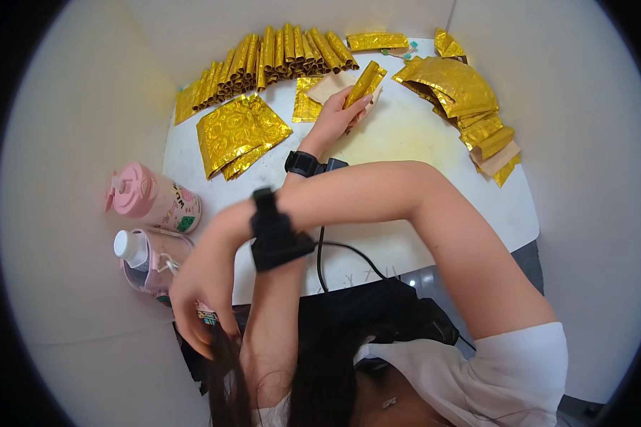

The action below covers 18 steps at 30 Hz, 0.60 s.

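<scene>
My left hand (338,117) reaches to the far middle of the white table and holds a rolled tube of gold foil paper (367,83), thumb along its near side. My right arm crosses over the left one. Down at the lower left, my right hand (205,288) curls round a lock of dark hair (226,370). A small colourful patterned thing (206,314) shows between its fingers; I cannot make out what it is. Just behind the left hand lies a flat gold sheet (306,103) with a plain tan sheet (331,87). Black bands with cables circle both wrists.
Several gold tubes (288,46) are stacked along the far edge. Folded gold sheets (238,135) lie at the left, and a fanned pile (456,85) at the right. A pink bottle (139,188) and a white-capped bottle (127,244) in a pink holder stand left. Walls enclose the table (434,242).
</scene>
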Tool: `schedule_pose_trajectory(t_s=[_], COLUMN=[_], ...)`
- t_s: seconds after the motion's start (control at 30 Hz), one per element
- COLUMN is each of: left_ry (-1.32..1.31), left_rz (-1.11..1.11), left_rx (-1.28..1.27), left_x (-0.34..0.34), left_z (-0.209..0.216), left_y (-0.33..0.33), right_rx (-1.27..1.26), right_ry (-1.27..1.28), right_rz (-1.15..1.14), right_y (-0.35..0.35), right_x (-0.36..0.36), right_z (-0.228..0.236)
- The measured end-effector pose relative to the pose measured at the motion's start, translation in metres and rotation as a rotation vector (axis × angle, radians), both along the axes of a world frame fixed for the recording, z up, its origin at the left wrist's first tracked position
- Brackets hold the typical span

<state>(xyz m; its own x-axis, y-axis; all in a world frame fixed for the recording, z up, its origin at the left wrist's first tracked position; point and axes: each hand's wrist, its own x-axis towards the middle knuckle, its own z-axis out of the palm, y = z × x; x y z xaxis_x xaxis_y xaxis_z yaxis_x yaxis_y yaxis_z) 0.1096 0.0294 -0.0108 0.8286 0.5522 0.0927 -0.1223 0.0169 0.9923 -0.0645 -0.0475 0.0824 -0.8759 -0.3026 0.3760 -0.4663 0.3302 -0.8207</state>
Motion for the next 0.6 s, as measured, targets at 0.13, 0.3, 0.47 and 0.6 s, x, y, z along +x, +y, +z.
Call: schedule_pose_trajectory(t_s=[0.13, 0.3, 0.47, 0.6], left_ry=[-0.037, 0.01, 0.017, 0.008], left_rz=[0.027, -0.013, 0.028, 0.024], left_rx=[0.019, 0.046, 0.056, 0.048], left_x=[-0.011, 0.0, -0.001, -0.001], left_z=[-0.009, -0.016, -0.008, -0.01], left_y=[0.004, 0.005, 0.003, 0.003], right_rx=[-0.287, -0.659, -0.442, -0.28], right_ry=[0.114, -0.203, -0.122, -0.066], right_rz=[-0.295, -0.101, -0.162, -0.2], right_y=[-0.011, -0.073, -0.08, -0.073], right_x=[0.053, 0.073, 0.034, -0.008], right_z=[0.034, 0.046, 0.034, 0.025])
